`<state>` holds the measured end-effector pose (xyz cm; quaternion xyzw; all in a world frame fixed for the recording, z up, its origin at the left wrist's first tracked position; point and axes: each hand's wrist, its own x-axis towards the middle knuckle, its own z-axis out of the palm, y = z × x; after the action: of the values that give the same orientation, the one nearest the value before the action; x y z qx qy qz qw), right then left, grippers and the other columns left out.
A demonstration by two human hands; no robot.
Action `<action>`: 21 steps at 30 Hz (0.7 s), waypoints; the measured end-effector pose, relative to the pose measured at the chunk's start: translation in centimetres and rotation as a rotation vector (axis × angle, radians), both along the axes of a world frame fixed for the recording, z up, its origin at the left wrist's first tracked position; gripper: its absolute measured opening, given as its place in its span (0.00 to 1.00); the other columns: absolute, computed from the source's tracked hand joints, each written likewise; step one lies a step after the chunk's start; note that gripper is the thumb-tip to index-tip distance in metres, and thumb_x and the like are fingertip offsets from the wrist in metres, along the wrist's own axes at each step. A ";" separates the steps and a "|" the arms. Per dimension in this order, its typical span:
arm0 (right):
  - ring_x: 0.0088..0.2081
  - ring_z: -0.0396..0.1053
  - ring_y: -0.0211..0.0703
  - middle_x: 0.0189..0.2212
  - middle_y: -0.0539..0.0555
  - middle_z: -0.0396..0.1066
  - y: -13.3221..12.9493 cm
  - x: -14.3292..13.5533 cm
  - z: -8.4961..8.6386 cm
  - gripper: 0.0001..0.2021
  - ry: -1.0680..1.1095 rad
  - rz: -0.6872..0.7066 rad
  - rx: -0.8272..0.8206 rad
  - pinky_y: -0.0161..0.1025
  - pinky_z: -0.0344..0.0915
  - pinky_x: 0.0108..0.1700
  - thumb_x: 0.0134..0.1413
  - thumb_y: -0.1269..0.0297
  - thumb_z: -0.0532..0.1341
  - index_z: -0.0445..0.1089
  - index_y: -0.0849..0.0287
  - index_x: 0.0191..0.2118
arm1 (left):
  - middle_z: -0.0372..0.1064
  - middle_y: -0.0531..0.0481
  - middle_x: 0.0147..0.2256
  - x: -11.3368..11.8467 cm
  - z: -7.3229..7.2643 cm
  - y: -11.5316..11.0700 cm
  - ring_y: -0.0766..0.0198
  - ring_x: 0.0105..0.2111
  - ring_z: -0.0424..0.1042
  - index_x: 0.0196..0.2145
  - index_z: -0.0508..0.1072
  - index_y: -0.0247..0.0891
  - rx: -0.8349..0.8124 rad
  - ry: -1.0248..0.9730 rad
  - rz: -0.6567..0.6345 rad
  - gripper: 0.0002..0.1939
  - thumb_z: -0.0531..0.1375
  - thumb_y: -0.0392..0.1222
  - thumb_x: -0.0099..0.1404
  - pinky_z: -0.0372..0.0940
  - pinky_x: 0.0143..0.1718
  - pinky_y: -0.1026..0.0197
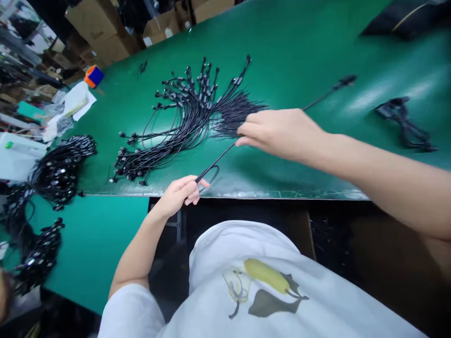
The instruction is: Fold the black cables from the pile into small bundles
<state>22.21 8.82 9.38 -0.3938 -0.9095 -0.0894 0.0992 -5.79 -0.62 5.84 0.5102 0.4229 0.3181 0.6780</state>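
My left hand, just past the table's front edge, is closed round a black cable, part of which loops beyond the fingers. Up and to the right, my right hand pinches the same cable, which is stretched between the two hands. Behind the right wrist a length of black cable with a plug sticks out; whether it is the same cable is hidden. Left of my right hand spreads a pile of black cables with small connectors. Thin straight black strands lie under and beside that hand.
A folded bundle of black cable lies on the green table at right. More cable bundles hang over the left side. An orange and blue tape roll, papers and cardboard boxes stand farther back. A dark bag is far right.
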 end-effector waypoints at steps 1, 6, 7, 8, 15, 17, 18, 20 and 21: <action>0.37 0.69 0.44 0.37 0.57 0.71 0.3 0.8 -0.7 0.19 -0.013 -0.017 -0.009 0.36 0.43 0.27 0.71 0.54 0.50 0.72 0.63 0.41 | 0.49 0.61 0.17 -0.4 0.1 0.1 0.74 0.16 0.49 0.39 0.76 0.32 -0.045 -0.057 -0.003 0.18 0.61 0.53 0.66 0.60 0.24 0.66; 0.39 0.70 0.44 0.39 0.56 0.73 0.6 3.2 -3.8 0.16 0.093 -0.026 -0.062 0.38 0.52 0.27 0.70 0.55 0.52 0.72 0.61 0.46 | 0.40 0.63 0.16 -1.7 1.1 0.0 0.78 0.13 0.38 0.34 0.76 0.32 -0.153 -0.377 0.181 0.12 0.63 0.46 0.66 0.53 0.17 0.72; 0.40 0.71 0.44 0.39 0.55 0.74 0.6 3.6 -4.3 0.16 0.132 -0.010 -0.061 0.38 0.53 0.28 0.70 0.56 0.51 0.73 0.60 0.46 | 0.38 0.63 0.17 -1.9 1.3 0.0 0.78 0.13 0.37 0.34 0.76 0.32 -0.156 -0.427 0.264 0.10 0.61 0.43 0.67 0.52 0.17 0.73; 0.40 0.71 0.44 0.38 0.56 0.74 0.6 3.9 -4.8 0.17 0.165 0.001 -0.059 0.38 0.55 0.29 0.70 0.56 0.50 0.73 0.60 0.46 | 0.37 0.63 0.17 -2.1 1.6 0.0 0.78 0.13 0.36 0.35 0.75 0.32 -0.156 -0.468 0.355 0.11 0.58 0.41 0.69 0.52 0.16 0.74; 0.45 0.72 0.47 0.43 0.62 0.76 0.1 4.8 -6.7 0.19 0.256 -0.088 -0.137 0.40 0.61 0.36 0.70 0.58 0.49 0.73 0.61 0.51 | 0.36 0.61 0.19 -2.8 2.2 0.5 0.75 0.14 0.36 0.37 0.74 0.34 -0.206 -0.427 0.638 0.18 0.46 0.40 0.76 0.50 0.16 0.74; 0.47 0.72 0.47 0.46 0.61 0.76 -0.4 4.7 -6.6 0.18 0.280 -0.132 -0.149 0.39 0.62 0.36 0.69 0.60 0.50 0.71 0.59 0.54 | 0.40 0.60 0.19 -2.7 2.1 0.6 0.74 0.14 0.39 0.42 0.74 0.35 -0.181 -0.398 0.641 0.15 0.48 0.40 0.75 0.52 0.17 0.74; 0.47 0.73 0.46 0.46 0.60 0.76 -0.6 4.6 -6.4 0.17 0.278 -0.154 -0.151 0.39 0.61 0.35 0.68 0.60 0.51 0.71 0.57 0.54 | 0.43 0.60 0.20 -2.6 2.0 0.7 0.74 0.15 0.42 0.44 0.74 0.35 -0.166 -0.386 0.637 0.14 0.50 0.40 0.74 0.53 0.18 0.74; 0.46 0.73 0.44 0.44 0.59 0.77 -0.9 4.7 -6.1 0.16 0.254 -0.194 -0.154 0.38 0.59 0.32 0.68 0.62 0.51 0.72 0.56 0.54 | 0.48 0.59 0.21 -2.6 1.8 0.7 0.74 0.17 0.47 0.47 0.73 0.36 -0.143 -0.362 0.625 0.12 0.53 0.39 0.72 0.56 0.21 0.73; 0.46 0.73 0.44 0.44 0.59 0.77 -0.9 4.9 -6.0 0.17 0.242 -0.214 -0.152 0.38 0.58 0.32 0.68 0.62 0.51 0.72 0.56 0.53 | 0.48 0.59 0.21 -2.7 1.7 0.8 0.74 0.17 0.49 0.46 0.74 0.35 -0.137 -0.351 0.618 0.11 0.54 0.38 0.71 0.57 0.22 0.73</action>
<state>27.07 7.88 3.38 -0.5028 -0.8478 0.0177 0.1677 -8.47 0.14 7.54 0.2491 0.4548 0.5616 0.6447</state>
